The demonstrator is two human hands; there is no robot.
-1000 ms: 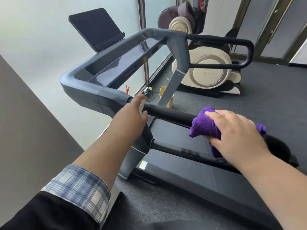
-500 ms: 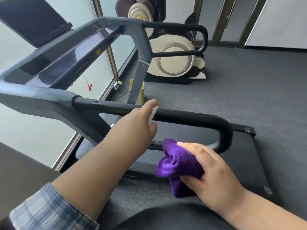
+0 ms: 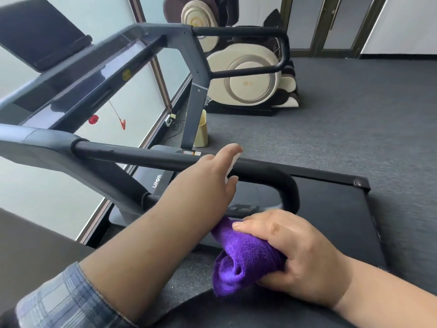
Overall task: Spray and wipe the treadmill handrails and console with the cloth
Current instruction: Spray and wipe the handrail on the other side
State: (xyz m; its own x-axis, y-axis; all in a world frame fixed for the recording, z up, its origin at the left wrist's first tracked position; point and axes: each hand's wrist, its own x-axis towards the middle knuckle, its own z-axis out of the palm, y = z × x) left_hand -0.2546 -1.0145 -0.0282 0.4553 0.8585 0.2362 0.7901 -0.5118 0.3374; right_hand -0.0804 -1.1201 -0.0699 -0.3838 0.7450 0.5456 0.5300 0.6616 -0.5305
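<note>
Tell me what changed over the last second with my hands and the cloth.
The right hand took the purple cloth off the near handrail, down toward you. The left hand, holding something small and white, slid along that rail toward its curved end. The cloth stays gripped.

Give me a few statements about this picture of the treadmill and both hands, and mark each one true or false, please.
1. The right hand holds a purple cloth. True.
2. The cloth lies on the far handrail. False: it is low, in the hand, in front of the near handrail.
3. The left hand reaches to the near handrail. True.
4. The floor is bare wood. False: it is dark grey carpet.
5. A cream massage chair stands behind the treadmill. True.
</note>
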